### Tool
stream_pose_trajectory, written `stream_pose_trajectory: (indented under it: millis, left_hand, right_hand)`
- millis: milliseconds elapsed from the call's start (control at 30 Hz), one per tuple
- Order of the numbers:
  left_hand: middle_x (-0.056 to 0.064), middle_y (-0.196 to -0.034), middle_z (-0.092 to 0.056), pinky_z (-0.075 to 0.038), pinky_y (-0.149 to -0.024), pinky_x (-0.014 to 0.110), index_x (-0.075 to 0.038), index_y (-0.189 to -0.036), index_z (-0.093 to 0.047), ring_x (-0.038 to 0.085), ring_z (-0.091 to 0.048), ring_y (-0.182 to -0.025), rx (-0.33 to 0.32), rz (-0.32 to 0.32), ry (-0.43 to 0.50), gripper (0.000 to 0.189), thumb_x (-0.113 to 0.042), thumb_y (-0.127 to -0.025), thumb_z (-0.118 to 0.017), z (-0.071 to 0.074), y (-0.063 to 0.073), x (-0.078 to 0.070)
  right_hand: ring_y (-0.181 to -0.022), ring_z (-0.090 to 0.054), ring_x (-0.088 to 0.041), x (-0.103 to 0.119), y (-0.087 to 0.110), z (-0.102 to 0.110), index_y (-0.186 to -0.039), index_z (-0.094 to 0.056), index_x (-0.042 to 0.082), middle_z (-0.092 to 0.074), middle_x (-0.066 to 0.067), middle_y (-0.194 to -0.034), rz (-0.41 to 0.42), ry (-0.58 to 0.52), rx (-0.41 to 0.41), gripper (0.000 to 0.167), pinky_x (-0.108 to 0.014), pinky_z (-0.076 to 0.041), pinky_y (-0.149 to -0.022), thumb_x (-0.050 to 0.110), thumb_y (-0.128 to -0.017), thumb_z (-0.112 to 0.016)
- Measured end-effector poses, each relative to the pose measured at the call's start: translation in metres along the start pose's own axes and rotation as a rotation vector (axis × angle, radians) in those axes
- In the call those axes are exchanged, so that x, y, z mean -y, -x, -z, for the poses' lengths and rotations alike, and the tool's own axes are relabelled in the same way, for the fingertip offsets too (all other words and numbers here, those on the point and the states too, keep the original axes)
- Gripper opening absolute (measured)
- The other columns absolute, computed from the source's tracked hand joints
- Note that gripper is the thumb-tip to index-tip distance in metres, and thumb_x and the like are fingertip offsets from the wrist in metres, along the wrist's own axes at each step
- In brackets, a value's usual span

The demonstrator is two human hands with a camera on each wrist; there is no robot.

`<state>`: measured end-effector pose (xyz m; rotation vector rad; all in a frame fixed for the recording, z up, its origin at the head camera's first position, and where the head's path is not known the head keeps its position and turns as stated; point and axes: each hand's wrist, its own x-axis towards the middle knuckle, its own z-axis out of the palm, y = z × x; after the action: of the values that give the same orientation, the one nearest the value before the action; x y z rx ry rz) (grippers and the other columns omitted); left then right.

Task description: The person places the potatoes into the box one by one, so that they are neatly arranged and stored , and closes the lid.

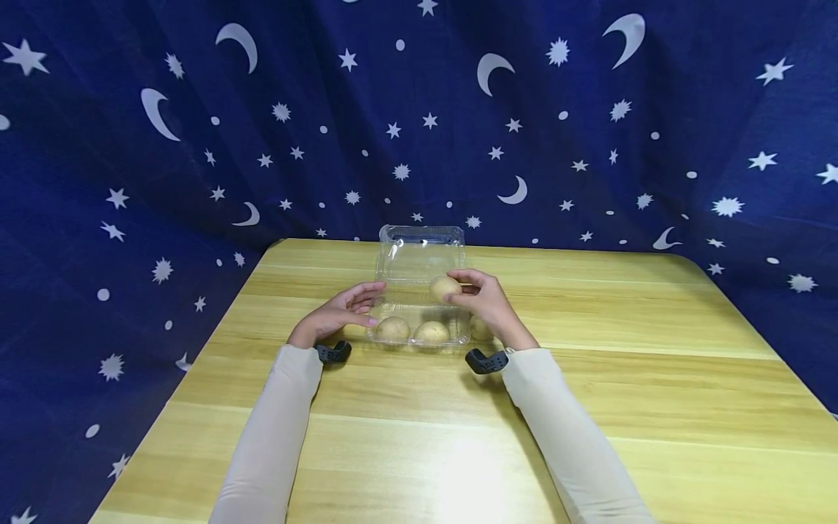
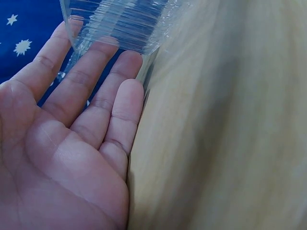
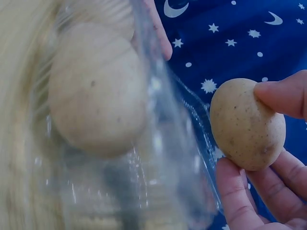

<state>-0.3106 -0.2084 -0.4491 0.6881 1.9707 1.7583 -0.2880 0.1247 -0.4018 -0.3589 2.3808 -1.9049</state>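
A potato (image 1: 444,289) is pinched between the thumb and fingers of my right hand (image 1: 486,300), above the back part of a clear plastic clamshell box (image 1: 419,251) whose lid stands raised. In the right wrist view the held potato (image 3: 247,125) shows small dark specks. Inside the box, along its front, lie two potatoes, one on the left (image 1: 393,329) and one on the right (image 1: 432,333). At the box's left side my left hand (image 1: 340,309) has its fingers extended; in the left wrist view their fingertips (image 2: 128,62) are right at the ribbed plastic wall.
Another potato (image 1: 481,329) sits just right of the box, partly covered by the right hand. All stand on a wooden table (image 1: 393,437). A dark blue curtain (image 1: 419,145) with moons and stars hangs behind the table and along its sides.
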Motion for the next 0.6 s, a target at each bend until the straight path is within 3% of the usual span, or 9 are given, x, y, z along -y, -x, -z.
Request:
stream_pose_trajectory:
  millis: [600]
  left_hand:
    - [0.027,-0.175,-0.024,-0.015,-0.134,0.055,0.005,-0.168,-0.026,0.045,-0.02,-0.162,-0.002,0.009,0.021,0.088,0.0,-0.094,-0.073,0.001,0.0,0.001]
  right_hand:
    - [-0.117,-0.064,-0.027,0.004,-0.008,-0.024,-0.145,-0.059,-0.011,-0.06,-0.027,-0.148,-0.042,-0.064,0.072,0.054,-0.02,-0.056,-0.088,-0.008,-0.093,-0.075]
